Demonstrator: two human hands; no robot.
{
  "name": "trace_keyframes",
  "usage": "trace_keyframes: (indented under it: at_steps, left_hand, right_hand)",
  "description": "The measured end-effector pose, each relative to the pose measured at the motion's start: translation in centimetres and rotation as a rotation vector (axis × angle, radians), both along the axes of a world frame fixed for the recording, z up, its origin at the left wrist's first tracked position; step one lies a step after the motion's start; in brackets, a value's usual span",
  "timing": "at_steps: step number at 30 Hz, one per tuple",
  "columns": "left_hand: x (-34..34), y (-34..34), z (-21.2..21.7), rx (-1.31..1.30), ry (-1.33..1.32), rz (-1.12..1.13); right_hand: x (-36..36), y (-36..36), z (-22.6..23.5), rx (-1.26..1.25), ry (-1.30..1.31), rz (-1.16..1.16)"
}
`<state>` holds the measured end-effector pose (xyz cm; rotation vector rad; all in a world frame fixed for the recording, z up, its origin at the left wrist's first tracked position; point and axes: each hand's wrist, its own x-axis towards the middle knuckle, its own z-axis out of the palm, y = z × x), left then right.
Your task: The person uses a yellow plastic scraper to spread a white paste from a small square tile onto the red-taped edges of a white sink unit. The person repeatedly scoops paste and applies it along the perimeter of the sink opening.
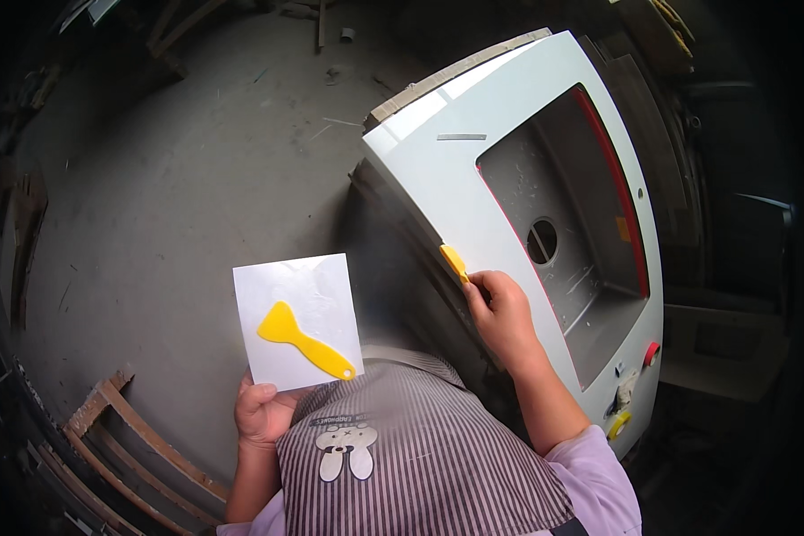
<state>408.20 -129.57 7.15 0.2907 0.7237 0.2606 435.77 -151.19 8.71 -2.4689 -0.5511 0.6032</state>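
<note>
My left hand (261,413) holds a white rectangular sheet (297,304) up by its lower edge. A yellow plastic scraper (302,341) lies flat on that sheet. My right hand (500,313) grips a second small yellow scraper (454,261) and presses it against the near left edge of a white countertop slab (456,170). The slab has a grey sink basin (572,241) set in it, with a round drain hole (542,240) and red trim along the cutout.
A grey concrete floor (179,179) spreads to the left. Curved wooden frames (125,429) lie at the lower left. A short grey strip (461,137) sits on the slab's far part. Red (652,352) and yellow (618,423) tape rolls rest at the slab's near right corner.
</note>
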Motion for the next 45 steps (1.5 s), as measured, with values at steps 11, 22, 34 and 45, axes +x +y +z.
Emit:
trace_keyframes:
  at_steps: [11, 22, 34, 45]
  left_hand:
    - [-0.1, 0.3, 0.2, 0.010, 0.034, 0.025]
    - [0.1, 0.4, 0.5, 0.030, 0.047, 0.017]
    - [-0.3, 0.6, 0.6, 0.048, 0.057, 0.015]
    - [-1.0, 0.2, 2.8, 0.106, 0.033, 0.176]
  right_hand:
    - [0.2, -0.7, -0.7, -0.059, 0.232, -0.227]
    - [-0.1, -0.5, 0.4, 0.072, 0.184, -0.151]
    - [0.2, -2.5, -0.9, -0.103, 0.223, -0.231]
    - [-1.0, -0.3, 3.7, 0.163, 0.646, -0.013]
